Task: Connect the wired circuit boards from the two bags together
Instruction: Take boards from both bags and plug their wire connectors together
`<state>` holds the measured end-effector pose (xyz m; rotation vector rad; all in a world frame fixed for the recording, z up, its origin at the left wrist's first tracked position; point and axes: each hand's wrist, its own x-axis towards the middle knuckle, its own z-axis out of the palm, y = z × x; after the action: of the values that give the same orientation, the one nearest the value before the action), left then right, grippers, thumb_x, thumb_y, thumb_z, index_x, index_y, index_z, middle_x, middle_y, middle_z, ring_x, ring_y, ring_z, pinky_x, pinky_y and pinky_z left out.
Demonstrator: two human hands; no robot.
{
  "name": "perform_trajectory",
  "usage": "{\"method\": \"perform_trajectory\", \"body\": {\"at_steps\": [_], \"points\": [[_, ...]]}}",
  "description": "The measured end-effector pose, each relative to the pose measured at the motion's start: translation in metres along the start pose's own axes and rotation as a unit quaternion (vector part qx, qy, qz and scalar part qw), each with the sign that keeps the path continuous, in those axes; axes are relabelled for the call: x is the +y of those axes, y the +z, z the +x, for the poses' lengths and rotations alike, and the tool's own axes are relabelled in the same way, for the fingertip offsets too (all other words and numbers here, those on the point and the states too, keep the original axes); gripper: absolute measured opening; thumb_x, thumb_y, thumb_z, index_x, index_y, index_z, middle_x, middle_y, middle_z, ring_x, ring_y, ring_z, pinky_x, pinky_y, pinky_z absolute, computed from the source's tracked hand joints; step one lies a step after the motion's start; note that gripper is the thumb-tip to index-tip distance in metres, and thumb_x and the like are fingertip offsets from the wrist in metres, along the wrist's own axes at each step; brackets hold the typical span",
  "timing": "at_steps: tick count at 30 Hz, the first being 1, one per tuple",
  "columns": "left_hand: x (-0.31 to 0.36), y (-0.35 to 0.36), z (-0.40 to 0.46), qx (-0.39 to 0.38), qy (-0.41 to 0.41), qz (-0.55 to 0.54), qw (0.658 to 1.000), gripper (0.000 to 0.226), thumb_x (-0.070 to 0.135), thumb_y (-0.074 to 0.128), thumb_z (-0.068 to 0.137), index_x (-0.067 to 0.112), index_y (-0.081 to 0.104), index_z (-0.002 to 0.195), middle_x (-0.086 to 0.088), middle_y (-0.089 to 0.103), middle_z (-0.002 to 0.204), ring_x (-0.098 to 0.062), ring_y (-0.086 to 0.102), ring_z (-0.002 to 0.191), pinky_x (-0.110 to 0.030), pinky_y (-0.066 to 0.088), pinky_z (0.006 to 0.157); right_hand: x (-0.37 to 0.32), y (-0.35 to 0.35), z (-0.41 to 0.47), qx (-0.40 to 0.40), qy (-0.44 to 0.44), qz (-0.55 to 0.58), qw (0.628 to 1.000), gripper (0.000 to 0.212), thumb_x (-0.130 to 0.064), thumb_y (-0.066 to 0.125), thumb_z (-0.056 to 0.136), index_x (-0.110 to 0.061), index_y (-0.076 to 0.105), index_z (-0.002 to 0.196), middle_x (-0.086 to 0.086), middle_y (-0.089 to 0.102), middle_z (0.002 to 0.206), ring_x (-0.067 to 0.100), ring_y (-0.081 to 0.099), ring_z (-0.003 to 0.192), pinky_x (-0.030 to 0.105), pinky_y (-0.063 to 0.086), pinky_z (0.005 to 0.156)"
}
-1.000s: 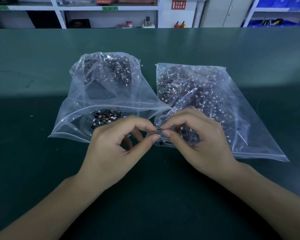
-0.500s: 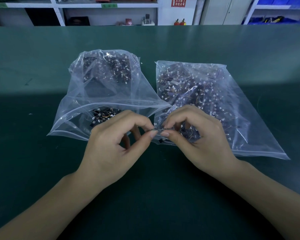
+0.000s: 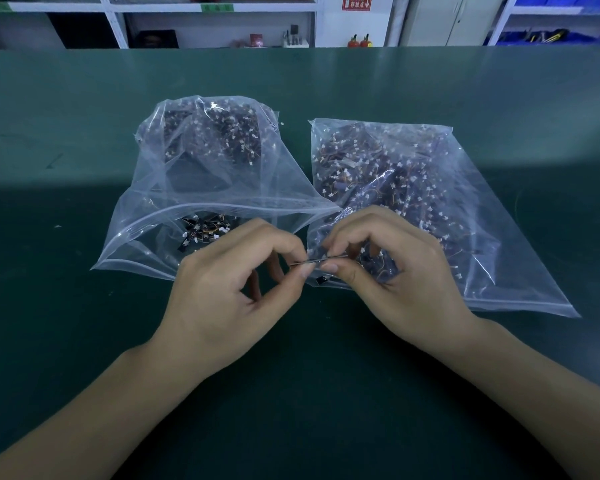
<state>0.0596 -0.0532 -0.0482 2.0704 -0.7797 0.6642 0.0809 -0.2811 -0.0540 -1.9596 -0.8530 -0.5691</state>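
Spreading across the view, the green desk [image 3: 84, 109] carries two clear zip-lock bags side by side, and the step in hand looks like the joining itself: two small parts are held end to end in front of the bags.

The right bag [image 3: 430, 188] lies flat and is filled across most of its area with small dark wired circuit boards, white connectors and orange wires. The left bag [image 3: 208, 174] stands puffed up, its mouth gaping toward the person; one heap of the same boards sits at its far end and a smaller cluster [image 3: 203, 232] lies just inside the mouth.

The left hand [image 3: 229, 299] pinches one end of a thin dark piece [image 3: 314, 261] between thumb and forefinger, and the right hand [image 3: 402, 278] pinches the other end the same way, their fingertips almost touching. Whether the connectors are already seated cannot be told; the piece is too small.

One more small black part [image 3: 321, 280] lies on the desk just below the fingertips.

By my judgement, the next move calls for a straight, aligned push of plug into socket, with a gentle grip so the fine wires are not strained.
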Motion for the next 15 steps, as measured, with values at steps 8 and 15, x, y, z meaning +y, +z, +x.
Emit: {"method": "perform_trajectory", "body": {"at_steps": [8, 15], "points": [[-0.0014, -0.0009, -0.0006, -0.002, 0.003, 0.008, 1.0, 0.006, 0.017, 0.075, 0.099, 0.014, 0.073, 0.095, 0.008, 0.066, 0.09, -0.018, 0.066, 0.079, -0.034, 0.05, 0.056, 0.0002, 0.0009, 0.0001, -0.007, 0.0, 0.0, 1.0, 0.011, -0.015, 0.075, 0.098, -0.007, 0.07, 0.092, 0.002, 0.07, 0.095, 0.01, 0.062, 0.088, 0.016, 0.043, 0.081], [-0.0016, -0.0007, -0.0009, -0.007, 0.002, 0.009, 1.0, 0.006, 0.017, 0.074, 0.1, 0.015, 0.073, 0.095, 0.009, 0.065, 0.092, -0.018, 0.066, 0.08, -0.035, 0.05, 0.056, 0.0008, 0.0011, 0.0001, -0.011, 0.002, -0.003, 1.0, 0.012, -0.016, 0.074, 0.099, -0.008, 0.069, 0.093, 0.001, 0.07, 0.096, 0.015, 0.063, 0.087, 0.016, 0.042, 0.08]]}}
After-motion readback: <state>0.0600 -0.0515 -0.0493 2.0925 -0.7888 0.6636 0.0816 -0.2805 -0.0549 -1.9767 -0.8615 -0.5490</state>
